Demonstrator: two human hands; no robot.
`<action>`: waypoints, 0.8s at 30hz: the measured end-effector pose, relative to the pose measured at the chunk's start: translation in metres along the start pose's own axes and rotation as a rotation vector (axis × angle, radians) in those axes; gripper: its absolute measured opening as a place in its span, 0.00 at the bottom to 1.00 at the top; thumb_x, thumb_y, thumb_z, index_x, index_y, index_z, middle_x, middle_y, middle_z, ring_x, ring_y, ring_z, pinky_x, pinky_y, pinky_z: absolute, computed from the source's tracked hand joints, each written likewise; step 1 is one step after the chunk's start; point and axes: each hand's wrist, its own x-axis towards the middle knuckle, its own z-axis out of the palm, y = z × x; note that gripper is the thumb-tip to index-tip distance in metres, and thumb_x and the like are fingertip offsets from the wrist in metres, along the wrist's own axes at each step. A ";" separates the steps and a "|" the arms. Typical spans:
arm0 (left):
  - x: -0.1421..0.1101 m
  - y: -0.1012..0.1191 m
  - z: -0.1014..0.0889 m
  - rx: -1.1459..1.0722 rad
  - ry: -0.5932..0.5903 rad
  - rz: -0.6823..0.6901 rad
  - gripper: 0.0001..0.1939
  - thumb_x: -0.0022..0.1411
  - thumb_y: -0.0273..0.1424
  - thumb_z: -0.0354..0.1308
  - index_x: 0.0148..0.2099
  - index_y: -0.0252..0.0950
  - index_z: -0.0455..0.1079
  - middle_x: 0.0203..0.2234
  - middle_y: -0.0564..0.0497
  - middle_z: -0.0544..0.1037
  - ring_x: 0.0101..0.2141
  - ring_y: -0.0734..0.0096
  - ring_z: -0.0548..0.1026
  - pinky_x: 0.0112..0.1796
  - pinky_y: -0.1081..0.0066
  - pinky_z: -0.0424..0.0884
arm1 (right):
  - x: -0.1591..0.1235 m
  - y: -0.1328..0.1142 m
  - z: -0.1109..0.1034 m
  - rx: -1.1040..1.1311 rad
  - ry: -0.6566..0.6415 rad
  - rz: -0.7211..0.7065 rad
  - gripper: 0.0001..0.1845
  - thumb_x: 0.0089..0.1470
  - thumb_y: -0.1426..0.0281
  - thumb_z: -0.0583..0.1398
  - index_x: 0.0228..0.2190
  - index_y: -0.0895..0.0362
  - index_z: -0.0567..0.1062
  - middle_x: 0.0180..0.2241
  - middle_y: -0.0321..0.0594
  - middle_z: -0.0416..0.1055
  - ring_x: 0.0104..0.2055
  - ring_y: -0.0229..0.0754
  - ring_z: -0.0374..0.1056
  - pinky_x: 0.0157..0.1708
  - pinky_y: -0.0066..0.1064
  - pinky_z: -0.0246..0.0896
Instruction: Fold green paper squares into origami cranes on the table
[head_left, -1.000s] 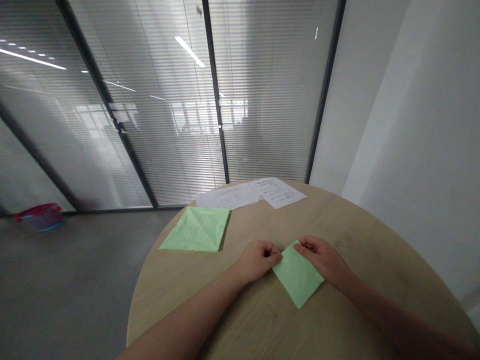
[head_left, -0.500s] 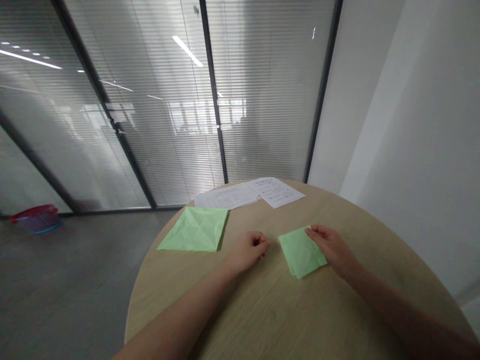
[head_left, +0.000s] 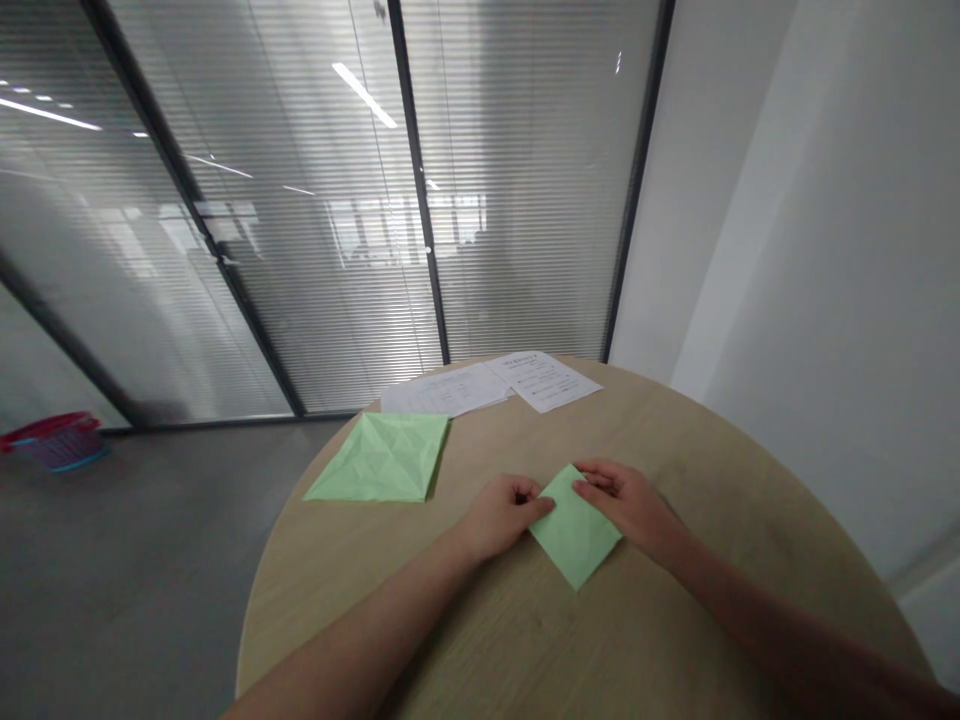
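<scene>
A small folded square of light green paper (head_left: 576, 535) is held just over the table, one corner pointing toward me. My left hand (head_left: 504, 513) pinches its left edge, thumb on top and the fingers curled beneath. On the upper right edge my right hand (head_left: 626, 505) grips the paper, its thumb laid over the face and its fingers behind. Crease lines show faintly on the green surface. The fingertips under the paper are hidden.
Left of my hands lies a larger creased green sheet (head_left: 381, 458) on the round wooden table (head_left: 480, 640). Printed white papers (head_left: 541, 380) rest at the far edge. A red and blue basket (head_left: 60, 443) stands on the floor at left, before a glass partition (head_left: 525, 200).
Half a second ago my left hand was off the paper; now it grips the left edge again. The paper has turned from lying askew to a diamond and come nearer my left hand.
</scene>
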 end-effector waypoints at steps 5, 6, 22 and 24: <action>0.006 0.001 -0.010 -0.192 0.247 -0.078 0.19 0.56 0.47 0.64 0.28 0.36 0.70 0.21 0.55 0.68 0.23 0.72 0.67 0.28 0.70 0.66 | 0.006 0.005 -0.007 0.109 0.032 0.061 0.35 0.51 0.57 0.68 0.57 0.53 0.69 0.30 0.38 0.79 0.31 0.46 0.76 0.25 0.32 0.70; 0.006 0.001 -0.011 -0.238 0.260 -0.082 0.19 0.55 0.47 0.65 0.29 0.35 0.71 0.22 0.55 0.70 0.24 0.71 0.69 0.29 0.70 0.68 | 0.007 0.006 -0.007 0.130 0.039 0.064 0.33 0.50 0.57 0.69 0.54 0.53 0.70 0.30 0.38 0.79 0.31 0.46 0.77 0.25 0.32 0.70; -0.001 0.005 0.000 -0.219 0.097 -0.216 0.13 0.54 0.38 0.67 0.26 0.34 0.72 0.18 0.55 0.70 0.21 0.74 0.64 0.27 0.71 0.59 | 0.004 0.012 -0.002 0.115 -0.042 -0.025 0.20 0.50 0.58 0.69 0.44 0.53 0.78 0.38 0.42 0.80 0.39 0.46 0.77 0.38 0.37 0.75; -0.002 0.006 0.002 -0.218 0.134 -0.237 0.12 0.56 0.37 0.66 0.26 0.35 0.72 0.18 0.55 0.70 0.21 0.73 0.65 0.26 0.71 0.59 | 0.004 0.011 -0.004 0.069 -0.022 -0.039 0.20 0.50 0.58 0.68 0.43 0.53 0.80 0.39 0.43 0.80 0.41 0.47 0.77 0.39 0.39 0.76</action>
